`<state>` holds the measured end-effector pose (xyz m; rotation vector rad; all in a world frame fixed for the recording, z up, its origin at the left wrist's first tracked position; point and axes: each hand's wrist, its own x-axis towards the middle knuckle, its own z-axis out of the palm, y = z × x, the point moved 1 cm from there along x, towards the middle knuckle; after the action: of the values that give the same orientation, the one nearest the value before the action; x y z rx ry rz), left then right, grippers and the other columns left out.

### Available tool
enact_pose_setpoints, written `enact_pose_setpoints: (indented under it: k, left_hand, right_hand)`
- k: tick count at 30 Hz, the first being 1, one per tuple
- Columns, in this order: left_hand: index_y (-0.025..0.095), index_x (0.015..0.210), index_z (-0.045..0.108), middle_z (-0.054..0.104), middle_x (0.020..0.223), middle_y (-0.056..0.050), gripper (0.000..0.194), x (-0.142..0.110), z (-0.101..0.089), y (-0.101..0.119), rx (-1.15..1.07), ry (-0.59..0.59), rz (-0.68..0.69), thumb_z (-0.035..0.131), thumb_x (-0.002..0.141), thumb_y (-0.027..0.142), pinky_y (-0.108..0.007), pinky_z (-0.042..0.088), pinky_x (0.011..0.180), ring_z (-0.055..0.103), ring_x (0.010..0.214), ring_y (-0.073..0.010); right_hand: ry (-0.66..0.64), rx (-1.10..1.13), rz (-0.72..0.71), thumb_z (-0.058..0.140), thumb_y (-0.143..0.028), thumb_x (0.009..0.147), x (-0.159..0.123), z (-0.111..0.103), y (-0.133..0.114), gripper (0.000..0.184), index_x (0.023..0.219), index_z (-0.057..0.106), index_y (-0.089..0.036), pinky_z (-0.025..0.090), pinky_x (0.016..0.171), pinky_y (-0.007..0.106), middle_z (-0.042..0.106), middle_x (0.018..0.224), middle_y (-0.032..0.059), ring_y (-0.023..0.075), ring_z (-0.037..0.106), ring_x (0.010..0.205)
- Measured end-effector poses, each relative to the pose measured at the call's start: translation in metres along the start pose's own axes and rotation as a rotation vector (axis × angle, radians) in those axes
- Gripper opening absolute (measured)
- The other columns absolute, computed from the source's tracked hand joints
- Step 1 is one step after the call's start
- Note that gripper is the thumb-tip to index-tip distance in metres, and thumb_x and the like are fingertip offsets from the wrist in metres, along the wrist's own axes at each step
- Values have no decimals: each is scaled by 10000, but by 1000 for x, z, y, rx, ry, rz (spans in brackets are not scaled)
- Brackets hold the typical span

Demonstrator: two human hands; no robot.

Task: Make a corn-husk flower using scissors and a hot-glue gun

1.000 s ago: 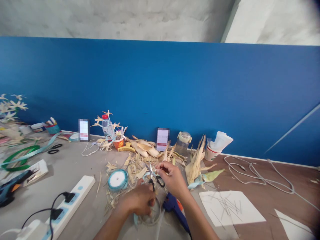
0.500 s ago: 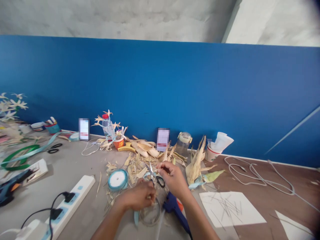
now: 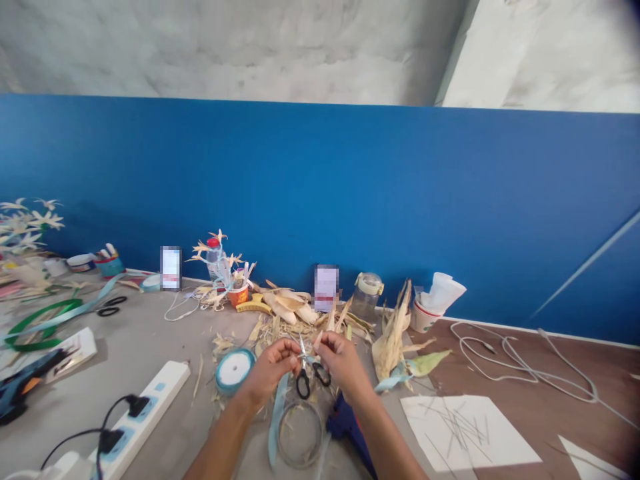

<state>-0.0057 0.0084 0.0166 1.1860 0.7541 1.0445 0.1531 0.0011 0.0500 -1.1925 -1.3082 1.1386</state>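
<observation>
Blue partition [image 3: 320, 180] stands behind the grey table [image 3: 150, 333]. Light-blue ribbon [image 3: 276, 423] lies near-left of the black-handled scissors [image 3: 303, 363], its long axis toward the person; the left hand [image 3: 274, 367] is nearer, pinched together and apparently holding it. Right of the scissors, the right hand [image 3: 344, 360] is pinched too, on what I cannot tell. Farther left lies the ribbon spool [image 3: 229, 375].

gap between power strip [image 3: 143, 420] and spool [image 3: 235, 369], scissors [image 3: 304, 361] blocking centre
</observation>
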Motion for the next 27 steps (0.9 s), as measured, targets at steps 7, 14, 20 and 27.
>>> enact_pose_setpoints:
  k: [7,14,20,27]
  left_hand:
    - [139,811,630,594,599,7,308,1,6,-2,-119,103,-33,752,602,330,-251,358,617,503,580,-115]
    - [145,650,577,546,591,22,247,1,9,1,-159,92,-3,748,607,318,-238,351,613,464,586,-102]
    - [148,639,548,507,593,31,270,3,9,-7,-75,85,-1,746,609,328,-231,343,598,444,588,-101]
    - [157,655,530,512,606,25,243,-1,13,-4,-164,68,-9,722,641,306,-235,359,614,461,602,-106]
  right_hand:
    - [-72,127,89,530,-286,657,-4,7,-4,160,733,595,-161,222,408,192,441,495,-75,58,305,393]
    - [-88,43,19,532,-252,655,-4,11,1,181,775,632,-161,279,449,199,519,561,-47,79,360,447]
    - [-94,-1,-47,497,-214,684,-3,15,6,121,712,606,-167,326,501,206,509,573,-44,92,404,492]
    - [-41,-52,-93,473,-211,687,-3,17,10,99,596,505,-185,304,485,203,427,501,-60,92,389,480]
